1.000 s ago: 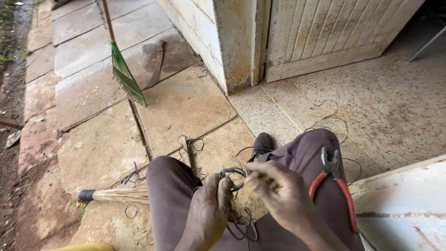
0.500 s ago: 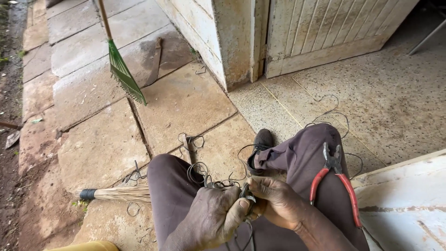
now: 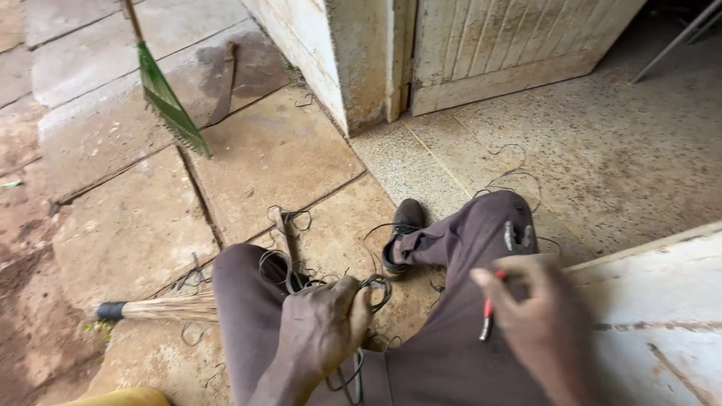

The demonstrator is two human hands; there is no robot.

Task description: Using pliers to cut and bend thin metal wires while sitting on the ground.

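Since the earlier frames the two hands have come apart: the right hand point(image 3: 545, 319) has left the bundle of thin dark wire point(image 3: 368, 289) and now lies over the red-handled pliers point(image 3: 502, 282) on the right thigh, its fingers curled around the handles, though blur hides how firmly they close. Only the left hand point(image 3: 325, 327) now grips the wire, its fingers closed into a fist around the coils just above the lap, between the two knees. Loose loops of the same wire spill beside the left knee and trail onto the concrete floor point(image 3: 602, 150) past the black shoe point(image 3: 404, 225). Left of the left knee lies a straw hand broom point(image 3: 162, 307) on the paving slabs. Farther off beyond the knees, a green rake head point(image 3: 169, 109) rests tilted on the slabs, near the corner of the pale wall point(image 3: 353, 60).
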